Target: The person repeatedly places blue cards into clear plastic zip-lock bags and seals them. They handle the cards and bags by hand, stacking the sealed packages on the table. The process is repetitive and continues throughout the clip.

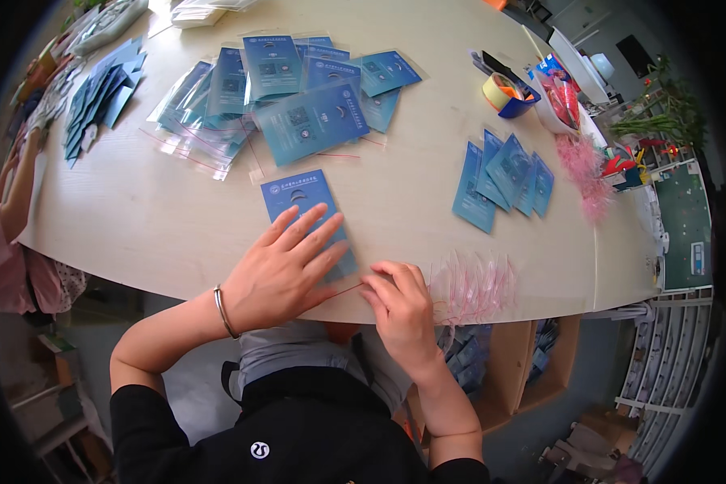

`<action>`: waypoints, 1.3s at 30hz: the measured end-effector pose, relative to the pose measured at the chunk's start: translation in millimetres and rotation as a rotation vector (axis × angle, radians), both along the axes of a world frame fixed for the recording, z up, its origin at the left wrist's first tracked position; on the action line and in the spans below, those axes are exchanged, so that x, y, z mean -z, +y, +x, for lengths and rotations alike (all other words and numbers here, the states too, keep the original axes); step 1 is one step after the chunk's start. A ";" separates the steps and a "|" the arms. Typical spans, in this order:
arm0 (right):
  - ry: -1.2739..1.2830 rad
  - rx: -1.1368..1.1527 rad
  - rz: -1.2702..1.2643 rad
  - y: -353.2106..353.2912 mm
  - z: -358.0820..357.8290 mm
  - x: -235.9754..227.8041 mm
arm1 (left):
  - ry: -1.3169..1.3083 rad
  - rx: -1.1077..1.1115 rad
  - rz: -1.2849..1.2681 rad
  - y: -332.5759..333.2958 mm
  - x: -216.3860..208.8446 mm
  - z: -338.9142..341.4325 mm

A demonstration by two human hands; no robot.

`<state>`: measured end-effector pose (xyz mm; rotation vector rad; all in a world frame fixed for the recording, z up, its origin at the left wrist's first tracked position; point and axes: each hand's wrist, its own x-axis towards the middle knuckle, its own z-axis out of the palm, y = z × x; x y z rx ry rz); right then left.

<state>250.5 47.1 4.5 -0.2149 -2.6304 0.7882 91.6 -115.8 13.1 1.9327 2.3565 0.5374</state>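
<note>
A blue card [305, 187] in a clear zip bag lies near the front edge of the table, partly covered by my left hand [286, 262]. That hand rests flat across it with the fingers spread, and a silver bangle circles the wrist. At the bag's near end, a thin red seal line runs from beside my left thumb to my right hand [397, 302]. My right thumb and forefinger pinch the bag's corner there. Just right of that hand, a stack of clear zip bags [477, 284] with red seal lines fans out along the table edge.
Several bagged blue cards [313, 121] are heaped beyond my hands. Loose blue cards [510, 171] fan out at right, and more cards [105, 93] lie far left. A tape roll [502, 93] and pink shredded filler [582, 173] sit at far right. Another person's arm [20, 185] is at left.
</note>
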 end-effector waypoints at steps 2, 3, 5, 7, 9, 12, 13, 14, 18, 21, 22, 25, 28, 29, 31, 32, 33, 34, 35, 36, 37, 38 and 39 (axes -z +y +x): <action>-0.018 0.005 -0.059 4.9 -4.3 -0.2 | 0.031 -0.021 -0.007 11.3 8.4 0.2; -0.027 0.007 -0.090 7.1 -6.8 -0.5 | 0.046 -0.032 -0.011 14.5 10.5 0.5; -0.050 -0.030 -0.052 11.4 -10.9 -2.3 | 0.050 -0.024 -0.030 14.9 13.0 0.5; -0.069 -0.068 0.029 13.1 -10.7 -2.6 | 0.061 -0.021 -0.043 14.8 15.4 0.4; -0.087 -0.107 0.154 10.2 -9.9 0.2 | 0.076 -0.021 -0.050 13.7 15.2 1.0; -0.140 -0.184 0.158 -7.5 8.0 -2.1 | 0.048 -0.025 -0.054 14.4 16.2 2.4; -0.154 -0.223 0.128 -15.6 18.8 -5.4 | 0.051 -0.035 -0.057 13.2 15.4 3.0; -0.172 -0.306 0.008 -23.0 31.7 -8.9 | 0.047 -0.037 -0.057 13.5 17.2 2.3; -0.109 -0.292 -0.332 -2.1 66.4 -41.7 | 0.060 -0.054 -0.074 12.2 15.3 3.0; 0.024 0.389 -0.398 41.9 104.7 -59.3 | 0.056 -0.067 -0.091 9.2 13.9 3.2; 0.114 0.570 -0.310 60.6 120.1 -49.2 | 0.053 -0.051 -0.087 11.6 12.7 3.0; 0.033 0.834 -0.076 96.4 137.9 -26.5 | 0.061 -0.034 -0.093 14.2 10.3 2.9; -0.078 0.874 0.038 118.3 137.2 0.0 | 0.066 -0.019 -0.098 14.5 7.8 3.0; -0.117 0.866 0.125 121.1 135.8 3.8 | 0.067 -0.014 -0.106 13.9 7.2 3.1; -0.194 0.839 0.299 121.8 126.9 6.1 | 0.059 -0.003 -0.125 10.1 5.6 3.8; -0.202 0.837 0.353 118.7 124.1 1.0 | 0.051 0.002 -0.137 6.7 3.9 5.6; -0.210 0.833 0.407 113.1 124.9 -9.9 | 0.042 0.006 -0.149 4.1 2.6 7.2; -0.215 0.825 0.454 103.5 122.1 -21.4 | 0.049 0.024 -0.157 0.0 1.4 8.0; -0.146 0.774 0.388 90.1 115.4 -31.4 | 0.028 0.053 -0.158 -3.0 1.3 8.1; -0.077 0.719 0.316 72.2 106.0 -41.1 | 0.008 0.078 -0.162 -5.9 2.0 7.8; -0.008 0.660 0.239 56.4 94.7 -45.9 | -0.012 0.099 -0.169 -9.3 0.8 7.6; 0.021 0.428 0.119 42.1 83.5 -46.4 | -0.002 0.140 -0.173 -10.0 -0.9 7.1; 0.051 0.195 -0.001 27.3 71.0 -42.6 | -0.007 0.167 -0.187 -12.5 -1.7 5.1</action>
